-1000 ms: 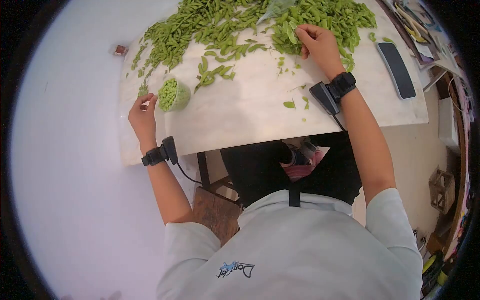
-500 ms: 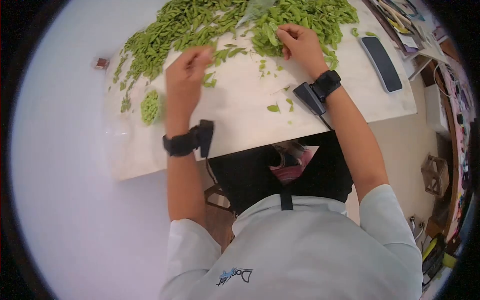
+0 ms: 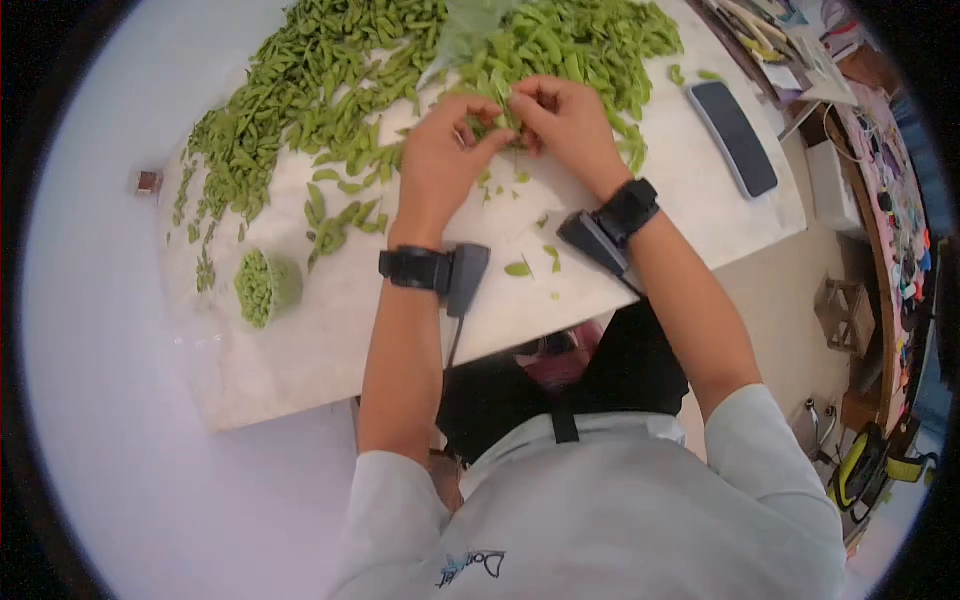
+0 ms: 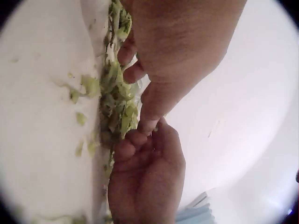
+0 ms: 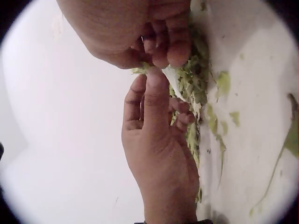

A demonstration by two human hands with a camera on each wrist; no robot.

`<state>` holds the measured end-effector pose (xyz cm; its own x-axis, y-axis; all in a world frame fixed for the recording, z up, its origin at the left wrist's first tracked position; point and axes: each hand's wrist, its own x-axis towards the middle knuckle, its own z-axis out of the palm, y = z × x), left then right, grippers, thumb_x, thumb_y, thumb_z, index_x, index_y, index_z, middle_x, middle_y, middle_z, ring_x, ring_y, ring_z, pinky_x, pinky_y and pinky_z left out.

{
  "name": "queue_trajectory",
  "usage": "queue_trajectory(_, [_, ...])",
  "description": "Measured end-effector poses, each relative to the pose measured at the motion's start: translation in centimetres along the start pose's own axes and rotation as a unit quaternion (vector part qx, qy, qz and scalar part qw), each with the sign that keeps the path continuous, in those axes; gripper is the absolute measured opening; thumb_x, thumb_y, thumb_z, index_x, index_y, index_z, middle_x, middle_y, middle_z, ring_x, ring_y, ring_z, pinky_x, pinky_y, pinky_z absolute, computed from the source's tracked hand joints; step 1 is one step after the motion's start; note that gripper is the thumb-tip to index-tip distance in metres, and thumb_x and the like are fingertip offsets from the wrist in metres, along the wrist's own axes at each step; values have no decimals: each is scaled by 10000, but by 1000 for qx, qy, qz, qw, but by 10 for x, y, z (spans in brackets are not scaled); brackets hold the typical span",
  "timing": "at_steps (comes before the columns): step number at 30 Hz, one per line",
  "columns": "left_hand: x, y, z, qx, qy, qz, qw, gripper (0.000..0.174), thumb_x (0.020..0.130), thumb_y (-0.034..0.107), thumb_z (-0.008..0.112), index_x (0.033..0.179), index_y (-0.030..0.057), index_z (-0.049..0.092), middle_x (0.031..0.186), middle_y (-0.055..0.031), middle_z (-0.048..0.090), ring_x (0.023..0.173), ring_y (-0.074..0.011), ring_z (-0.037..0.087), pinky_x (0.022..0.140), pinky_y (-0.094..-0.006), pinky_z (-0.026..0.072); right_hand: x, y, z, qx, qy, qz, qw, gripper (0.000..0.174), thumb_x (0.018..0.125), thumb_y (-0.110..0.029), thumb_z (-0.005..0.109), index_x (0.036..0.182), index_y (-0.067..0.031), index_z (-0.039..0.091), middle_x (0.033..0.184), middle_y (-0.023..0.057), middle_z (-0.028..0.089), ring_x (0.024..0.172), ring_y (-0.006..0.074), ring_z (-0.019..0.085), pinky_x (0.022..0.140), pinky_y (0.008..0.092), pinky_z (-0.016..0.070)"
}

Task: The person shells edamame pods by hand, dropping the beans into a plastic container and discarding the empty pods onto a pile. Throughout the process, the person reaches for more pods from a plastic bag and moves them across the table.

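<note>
In the head view the left hand (image 3: 437, 170) and right hand (image 3: 577, 125) meet at the front of a heap of green pods (image 3: 570, 50). The right wrist view shows a small green pod (image 5: 140, 70) pinched between the left hand's (image 5: 161, 135) thumb and fingers and the right hand's (image 5: 126, 32) fingertips. Thumbs and fingertips nearly touch in the left wrist view, where the pod is mostly hidden. A clear cup (image 3: 289, 283) of shelled green beans (image 3: 256, 288) stands at the left of the table, apart from both hands.
A phone (image 3: 733, 138) lies right of the heap. Clear plastic (image 3: 468, 35) rests among the pods. Empty-looking shell scraps (image 3: 518, 269) lie before the right hand, and loose pods (image 3: 340, 225) lie left of the left hand. A small brown object (image 3: 148, 182) is beyond the left edge.
The left hand has moved from beside the cup, rightward and up the table, to the right hand. The head view has shifted, and the right hand stays by the heap.
</note>
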<state>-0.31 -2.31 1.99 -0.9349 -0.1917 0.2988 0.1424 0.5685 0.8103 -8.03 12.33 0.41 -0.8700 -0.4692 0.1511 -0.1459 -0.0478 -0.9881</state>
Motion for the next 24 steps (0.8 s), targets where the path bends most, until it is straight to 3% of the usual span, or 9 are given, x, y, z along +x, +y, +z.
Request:
queue_trajectory(5, [1, 4, 0, 0, 18, 11, 1000, 237, 717, 103, 768, 885, 54, 608, 720, 0, 569, 596, -87, 469, 556, -234, 406, -4, -7, 3, 25, 6, 25, 999, 158, 882, -137, 579, 902, 14, 621, 663, -1, 595, 505, 63, 541, 485, 221, 442])
queue_trajectory(8, [1, 7, -1, 15, 7, -5, 1000, 228, 724, 100, 758, 878, 55, 597, 736, -6, 569, 602, -99, 480, 562, -240, 411, -3, -6, 5, 29, 18, 48, 998, 154, 878, -127, 583, 905, 20, 616, 683, 0, 599, 533, 54, 535, 504, 223, 442])
queue_trajectory(11, [0, 6, -1, 10, 15, 30, 999, 218, 712, 109, 744, 865, 71, 593, 804, -36, 614, 618, -188, 536, 581, -285, 453, -4, -5, 4, 40, 21, 36, 998, 157, 874, -121, 587, 919, 27, 611, 703, 0, 599, 554, 48, 526, 511, 222, 438])
queue_trajectory(14, [-2, 11, -4, 26, 11, 37, 999, 211, 718, 107, 740, 861, 66, 591, 808, -35, 612, 619, -192, 539, 577, -284, 452, -4, -9, 3, 44, 16, 51, 998, 161, 873, -119, 590, 926, 31, 608, 707, 1, 593, 551, 50, 518, 499, 221, 428])
queue_trajectory(17, [-2, 7, -3, 6, 8, 39, 999, 204, 720, 75, 750, 846, 49, 592, 764, -7, 569, 607, -104, 477, 572, -245, 415, -6, -7, 3, 57, 7, 52, 997, 149, 871, -119, 594, 908, 25, 610, 698, 0, 592, 535, 49, 524, 477, 213, 428])
queue_trajectory(24, [-3, 6, -1, -25, -3, 31, 999, 198, 738, 86, 739, 849, 42, 581, 770, -5, 572, 619, -96, 480, 586, -237, 418, -5, -5, 2, 59, -4, 47, 997, 148, 870, -124, 598, 893, 21, 610, 689, 5, 597, 512, 55, 536, 457, 213, 437])
